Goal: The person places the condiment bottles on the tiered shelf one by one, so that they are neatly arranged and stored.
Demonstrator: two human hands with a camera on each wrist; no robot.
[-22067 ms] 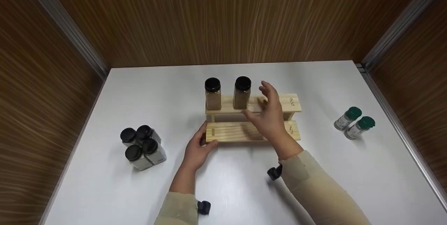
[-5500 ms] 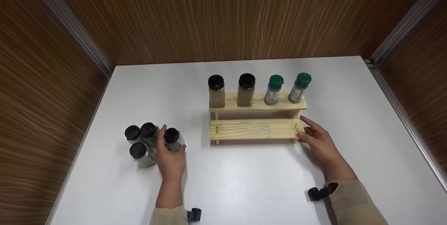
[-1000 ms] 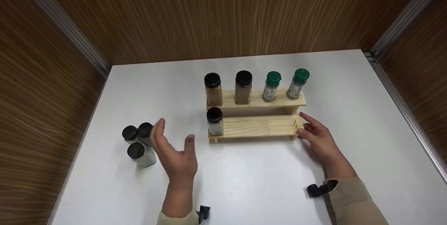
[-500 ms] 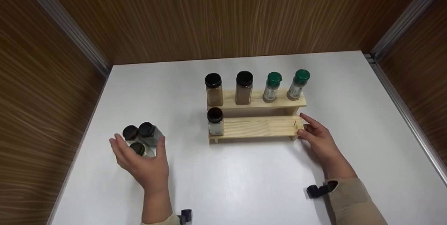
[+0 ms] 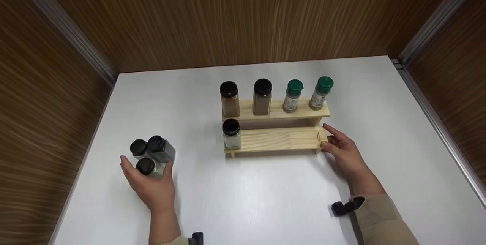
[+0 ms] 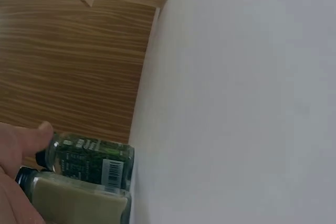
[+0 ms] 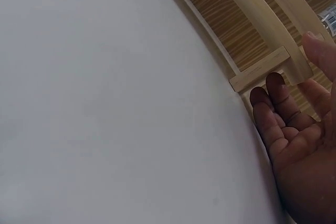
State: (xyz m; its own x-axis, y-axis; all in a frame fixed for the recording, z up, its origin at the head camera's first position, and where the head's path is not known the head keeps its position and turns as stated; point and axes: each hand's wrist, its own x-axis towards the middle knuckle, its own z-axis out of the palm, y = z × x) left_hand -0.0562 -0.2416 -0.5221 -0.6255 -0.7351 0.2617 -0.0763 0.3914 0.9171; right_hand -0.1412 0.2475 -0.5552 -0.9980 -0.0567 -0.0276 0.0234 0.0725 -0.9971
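Near black-capped jar (image 5: pixel 150 168): upright on the left part of the desk (image 5: pixel 262 195), closest to the person in a tight group of three. Contents pale in the left wrist view.

Left hand (image 5: pixel 150 190): grip released; thumb and fingers spread to either side of this jar. Contact with the glass: cannot tell.

Rest of group: far-left jar (image 5: pixel 139 148), partly hidden, and far-right jar (image 5: pixel 162 149), both with black caps. The latter shows green contents and a barcode in the left wrist view; thumb just beside it.

Wooden rack (image 5: pixel 265 141): two-tiered, pale, mid-desk, well to the right of the group. Right hand (image 5: pixel 343 154): grip grasping the right end of the lower shelf (image 5: pixel 290 137), thumb at its near corner, index finger at the far one.

Lower shelf, left end: black-capped jar with pale contents (image 5: pixel 232 135), upright. Upper shelf (image 5: pixel 277 113), left to right: tan-filled jar (image 5: pixel 230 100), brown-filled jar (image 5: pixel 262 97), both black-capped; then first green-capped jar (image 5: pixel 292 96) and second green-capped jar (image 5: pixel 321 93), both white-labelled.

Far side: wood-grain panel (image 5: pixel 243 21) behind the desk.
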